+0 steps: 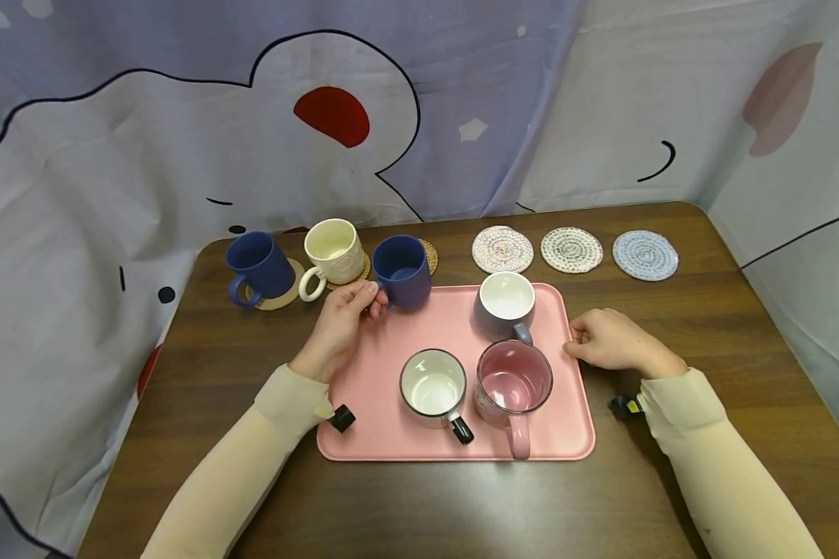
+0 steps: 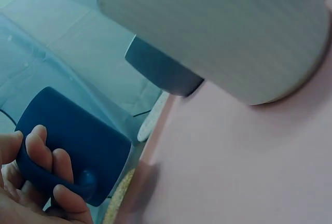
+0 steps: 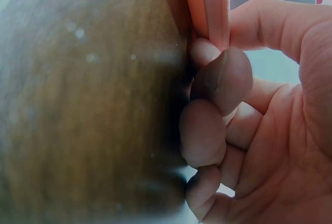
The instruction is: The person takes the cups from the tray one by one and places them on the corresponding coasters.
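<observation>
My left hand [image 1: 339,326] grips a dark blue mug [image 1: 404,273] by its handle, with fingers curled through it in the left wrist view. The mug is upright by the tray's back left corner, partly covering a woven coaster [image 1: 430,256]. Whether it touches anything below is unclear. At the right edge of the pink tray [image 1: 374,411], my right hand [image 1: 611,340] pinches the rim between thumb and fingers. On the tray stand a grey mug with white inside [image 1: 496,318], a white mug with a black handle [image 1: 433,388] and a pink mug [image 1: 513,384].
Behind the tray on the left, another blue mug [image 1: 262,268] and a cream mug [image 1: 335,252] stand on round coasters. Three crocheted coasters, one multicoloured [image 1: 503,249], one grey-white [image 1: 571,250] and one light blue [image 1: 645,255], lie along the back of the wooden table [image 1: 454,512].
</observation>
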`<move>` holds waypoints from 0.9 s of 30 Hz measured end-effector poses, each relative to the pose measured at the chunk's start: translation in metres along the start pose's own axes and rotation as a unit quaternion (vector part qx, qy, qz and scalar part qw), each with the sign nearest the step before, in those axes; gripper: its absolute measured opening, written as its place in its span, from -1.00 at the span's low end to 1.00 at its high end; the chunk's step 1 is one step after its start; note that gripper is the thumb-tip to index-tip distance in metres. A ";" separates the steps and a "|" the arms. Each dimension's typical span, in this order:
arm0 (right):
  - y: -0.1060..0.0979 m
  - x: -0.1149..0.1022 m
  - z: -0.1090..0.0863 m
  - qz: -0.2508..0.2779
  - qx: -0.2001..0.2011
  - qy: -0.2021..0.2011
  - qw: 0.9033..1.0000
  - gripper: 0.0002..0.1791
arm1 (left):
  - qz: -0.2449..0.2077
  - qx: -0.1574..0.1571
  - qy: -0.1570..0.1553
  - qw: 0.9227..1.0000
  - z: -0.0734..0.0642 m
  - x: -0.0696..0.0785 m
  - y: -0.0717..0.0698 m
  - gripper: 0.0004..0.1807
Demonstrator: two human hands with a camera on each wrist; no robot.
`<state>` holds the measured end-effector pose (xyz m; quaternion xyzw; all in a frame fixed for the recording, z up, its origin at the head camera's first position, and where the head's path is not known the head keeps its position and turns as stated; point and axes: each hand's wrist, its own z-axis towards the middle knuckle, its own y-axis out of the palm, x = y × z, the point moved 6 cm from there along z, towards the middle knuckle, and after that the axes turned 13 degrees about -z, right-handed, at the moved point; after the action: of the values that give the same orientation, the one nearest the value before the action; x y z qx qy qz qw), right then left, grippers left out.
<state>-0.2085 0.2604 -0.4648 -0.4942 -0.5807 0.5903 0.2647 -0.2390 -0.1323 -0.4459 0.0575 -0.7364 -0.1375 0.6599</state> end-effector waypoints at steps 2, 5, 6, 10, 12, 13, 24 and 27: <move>0.000 0.000 0.000 -0.003 0.002 -0.001 1.000 -0.60 | 0.000 0.004 0.001 1.000 0.005 0.002 0.001 -0.64; 0.000 0.000 0.000 -0.008 0.004 -0.002 1.000 -0.60 | -0.007 0.011 0.004 1.000 0.012 0.002 0.002 -0.63; 0.000 0.000 0.000 -0.009 0.005 -0.002 1.000 -0.60 | -0.009 0.015 0.007 1.000 0.015 0.002 0.002 -0.63; 0.000 -0.001 0.001 -0.007 0.004 -0.001 1.000 -0.60 | -0.024 0.032 0.010 0.999 0.025 0.000 0.003 -0.62; -0.001 -0.001 0.001 -0.005 0.004 -0.002 1.000 -0.60 | -0.022 0.039 0.010 0.999 0.031 -0.001 0.004 -0.62; -0.001 -0.001 0.001 -0.005 0.004 -0.002 1.000 -0.60 | -0.021 0.042 0.010 0.999 0.034 -0.002 0.004 -0.62; 0.000 0.000 0.000 -0.009 0.001 0.004 1.000 -0.60 | -0.035 0.062 -0.004 0.997 0.057 -0.007 0.007 -0.66; 0.000 0.000 0.000 -0.007 -0.001 0.005 1.000 -0.60 | -0.041 0.067 -0.009 0.997 0.062 -0.010 0.008 -0.66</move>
<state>-0.2085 0.2607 -0.4653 -0.4931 -0.5833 0.5854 0.2719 -0.2982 -0.1146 -0.4592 0.1309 -0.7467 -0.1152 0.6419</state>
